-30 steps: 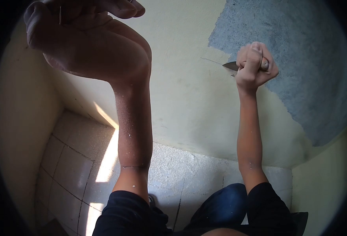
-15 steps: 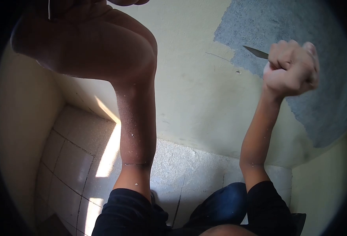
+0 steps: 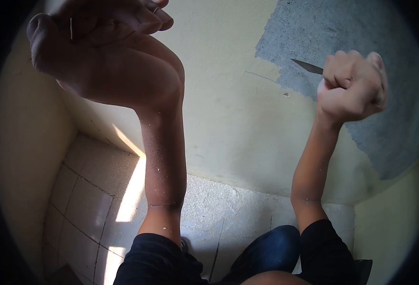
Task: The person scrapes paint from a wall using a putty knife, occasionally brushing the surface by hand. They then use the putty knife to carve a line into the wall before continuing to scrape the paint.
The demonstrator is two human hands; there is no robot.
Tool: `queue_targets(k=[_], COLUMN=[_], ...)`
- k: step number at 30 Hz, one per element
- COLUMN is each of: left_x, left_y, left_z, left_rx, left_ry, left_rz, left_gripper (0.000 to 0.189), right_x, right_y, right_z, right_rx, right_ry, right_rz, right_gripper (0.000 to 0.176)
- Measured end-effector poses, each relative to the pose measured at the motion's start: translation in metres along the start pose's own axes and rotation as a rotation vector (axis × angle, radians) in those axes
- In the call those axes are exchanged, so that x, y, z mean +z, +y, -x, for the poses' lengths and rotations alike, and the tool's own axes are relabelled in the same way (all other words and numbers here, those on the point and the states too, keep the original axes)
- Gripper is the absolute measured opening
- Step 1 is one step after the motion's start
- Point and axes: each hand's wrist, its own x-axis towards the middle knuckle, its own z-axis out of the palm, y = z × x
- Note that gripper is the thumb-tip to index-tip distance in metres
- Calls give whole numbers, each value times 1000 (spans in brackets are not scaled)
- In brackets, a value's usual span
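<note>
palm of the left hand [image 3: 100, 52] sits closest to the lens, raised high at the left. its fingers curl over at the top, and i cannot tell whether they hold anything or touch the wall [image 3: 228, 109]. pale specks dot the forearm below it. further out, the right hand [image 3: 352, 88] is a tight fist around a blade [image 3: 306, 66]; only the thin grey tip shows, pointing up and left out of the fist. the tip lies at the left edge of the grey patch [image 3: 361, 28], where the yellow paint is gone from the upper right of the wall. dark sleeves [image 3: 152, 259] and a blue knee [image 3: 271, 247] show below. farthest down, the tiled floor [image 3: 90, 199] meets the wall's foot, with a sun strip [image 3: 131, 190] across it.
</note>
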Motion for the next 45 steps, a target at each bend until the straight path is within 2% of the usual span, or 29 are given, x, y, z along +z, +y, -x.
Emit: queue_targets(k=[3,4,7,9,11,12,15,16,18,20,22,23,25,26,27,30,34,36,38,39,41,43,44,45], left_x=[6,5,-6,-8,-14,-16,-20,-16,-13,-15,-17,-15,-13,-16,-18,-17,-20,-11,-16,-22,-24,-13,-10,-7], left_y=[-4,-4,-3,-2,-5,-7,2,3,6,5,4,0,-4,-1,4,9,10,13,21,23,14,21,24,25], left_z=[3,5,0,0,1,-3,-5,-5,0,-5,-6,-8,-14,-14,-9,-14,-25,-30,-27,-34,-43,-31,-24,-26], left_rx=[25,-6,-10,30,-10,-15,-29,-23,-65,-18,-26,-27,-1,-4,-27,-70,11,44,8,-12,6,-5,-21,-24], left_ry=[60,56,21,-2,19,20,31,49,60,50,92,94,78,80,85,89,46,81,51,-33,-75,28,68,66], left_rz=[-140,-88,-9,-44,-111,-138,20,-28,-87,-48,-107,-121,-36,-1,33,4,-99,-98,-117,-120,-86,-85,-95,-115], left_gripper=[61,61,61,61,60,60,59,58,58,58,59,59,58,58,57,57,56,56,56,55,55,52,51,49], right_x=[20,21,3,16,21,22,15,24,13,11,20,21,3,17,13,15,13,8,17,20,20,16,8,17], right_y=[48,45,6,33,50,44,0,26,13,-8,31,32,-5,2,29,15,11,-1,26,30,21,26,46,28], right_z=[26,29,12,22,35,34,27,33,36,33,33,30,18,24,34,17,34,28,29,31,24,35,49,41], right_rx=[-99,54,-28,-14,2,72,93,-31,-128,31,-31,88,2,-95,-115,-168,-65,27,67,88,-42,-81,92,115], right_ry=[60,72,-2,40,85,85,118,121,88,100,83,103,26,107,76,71,88,91,110,130,146,120,96,143], right_rz=[340,305,51,183,345,299,81,423,399,-81,360,323,61,239,523,366,354,167,282,356,374,448,422,330], right_gripper=[43,43,45,44,43,41,41,40,39,35,41,41,39,39,38,34,35,37,39,40,43,43,42,43])
